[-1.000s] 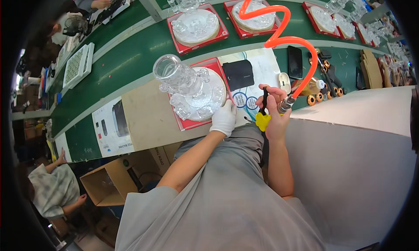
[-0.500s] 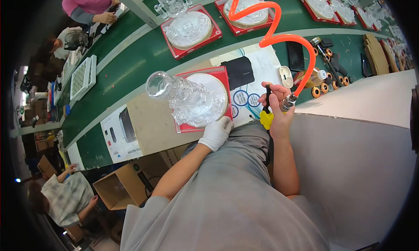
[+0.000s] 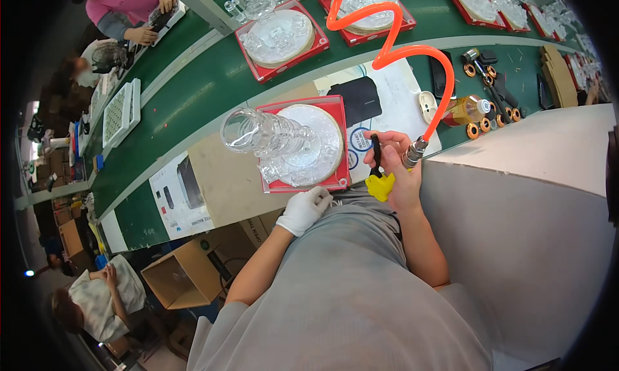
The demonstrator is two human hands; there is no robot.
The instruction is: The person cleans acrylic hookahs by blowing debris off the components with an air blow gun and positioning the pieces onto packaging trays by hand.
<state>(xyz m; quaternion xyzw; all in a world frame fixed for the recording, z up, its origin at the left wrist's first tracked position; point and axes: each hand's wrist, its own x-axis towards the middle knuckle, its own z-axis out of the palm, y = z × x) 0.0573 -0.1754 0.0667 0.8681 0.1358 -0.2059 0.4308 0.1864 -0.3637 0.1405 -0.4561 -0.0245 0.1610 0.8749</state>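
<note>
Air gun of yellow and black plastic (image 3: 381, 187), grasped in the bare right hand (image 3: 402, 171), right of a red square tray (image 3: 335, 107) bearing clear glassware (image 3: 277, 136). Whether the curled, white-gloved left hand (image 3: 304, 211) holds anything, I cannot tell. Orange coiled hose (image 3: 412, 50) partly blocks a black phone (image 3: 438, 79) near a capped amber bottle (image 3: 463, 111).

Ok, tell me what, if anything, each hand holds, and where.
Right hand: a yellow-and-black air gun, gripped by its body, next to the metal hose coupling. Gloved left hand: nothing visible.

Bottle (image 3: 461, 110): amber; we see it beside copper-coloured rings (image 3: 472, 136).
Cardboard box (image 3: 201, 269): we find it open, lower left.
White tray (image 3: 134, 110): at our upper left.
</note>
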